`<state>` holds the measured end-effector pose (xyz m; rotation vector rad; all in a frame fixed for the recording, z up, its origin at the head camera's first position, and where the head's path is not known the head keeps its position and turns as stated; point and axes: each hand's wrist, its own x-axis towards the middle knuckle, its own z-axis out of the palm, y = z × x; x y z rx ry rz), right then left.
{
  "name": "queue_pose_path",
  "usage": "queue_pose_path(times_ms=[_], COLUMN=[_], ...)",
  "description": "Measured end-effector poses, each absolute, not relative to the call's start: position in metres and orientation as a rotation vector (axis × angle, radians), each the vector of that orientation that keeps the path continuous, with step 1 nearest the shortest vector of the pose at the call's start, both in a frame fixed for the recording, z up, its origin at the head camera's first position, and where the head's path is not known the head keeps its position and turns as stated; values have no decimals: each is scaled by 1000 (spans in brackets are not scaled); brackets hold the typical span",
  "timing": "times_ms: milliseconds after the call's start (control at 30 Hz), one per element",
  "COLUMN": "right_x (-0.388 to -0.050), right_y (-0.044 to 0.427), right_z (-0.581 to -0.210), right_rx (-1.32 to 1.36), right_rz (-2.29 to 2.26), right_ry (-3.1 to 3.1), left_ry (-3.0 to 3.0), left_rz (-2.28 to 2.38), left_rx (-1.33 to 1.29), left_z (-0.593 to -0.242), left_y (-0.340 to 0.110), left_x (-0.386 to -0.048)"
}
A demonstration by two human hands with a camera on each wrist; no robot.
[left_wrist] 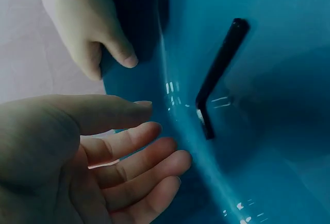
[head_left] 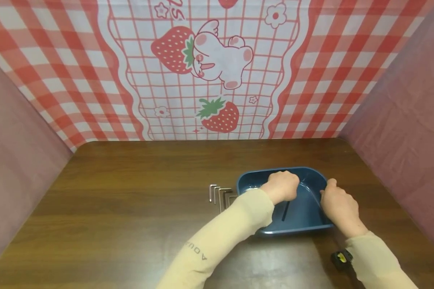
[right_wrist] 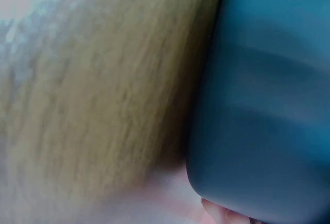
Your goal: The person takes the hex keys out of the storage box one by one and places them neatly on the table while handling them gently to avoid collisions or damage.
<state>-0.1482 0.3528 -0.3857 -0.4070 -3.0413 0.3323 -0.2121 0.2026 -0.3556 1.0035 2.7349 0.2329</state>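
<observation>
A deep blue plastic tray [head_left: 271, 231] stands on the table, its floor holding a black hex key [left_wrist: 219, 67], the long arm of which also shows in the head view. Over the tray is my left hand [head_left: 282, 186]; in the left wrist view its fingers [left_wrist: 139, 162] are loosely bent with nothing between them, beside the hex key and apart from it. My right hand [head_left: 341, 206] grips the tray's right wall, thumb on the inner side. Below the tray's edge in the right wrist view, a bit of its fingers [right_wrist: 224, 214] shows.
Several L-shaped hex keys [head_left: 220, 196] lie in a row on the brown wooden table [head_left: 130, 212], just left of the tray and partly behind my left sleeve. A black device [head_left: 341, 259] sits at my right wrist. A checked strawberry cloth [head_left: 217, 52] hangs behind the table.
</observation>
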Motion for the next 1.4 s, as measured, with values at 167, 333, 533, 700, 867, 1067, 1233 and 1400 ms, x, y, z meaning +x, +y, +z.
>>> queue_pose_path(times_ms=[167,333,533,700,867,1067,1233,1400], right_x=[-149,-149,-149,-149,-149,-148,-149,-150], right_y=[351,351,351,352,353,353,353,353], right_z=[-386,-385,-386,-385,-385,-386,-385,-385], right_rx=[-400,-396,-397,-413,-421,-419,-422,-428], right_rz=[330,329,334,341,344,342,344,346], right_ry=[-3041,-3042,-3043,-3061,-3075,-3068,-3075,-3081], left_ry=[2752,2759,2754,2746,2738,2738,2743,2738], left_rz=[179,146,70,43,47,72,87,116], left_rx=[1013,1003,1007,1027,1009,986,962,959], left_z=[-364,-369,-373,-376,-377,-378,-379,-379], left_y=[206,209,212,213,213,213,214,213], left_x=[-210,-209,-207,-206,-205,-205,-205,-205])
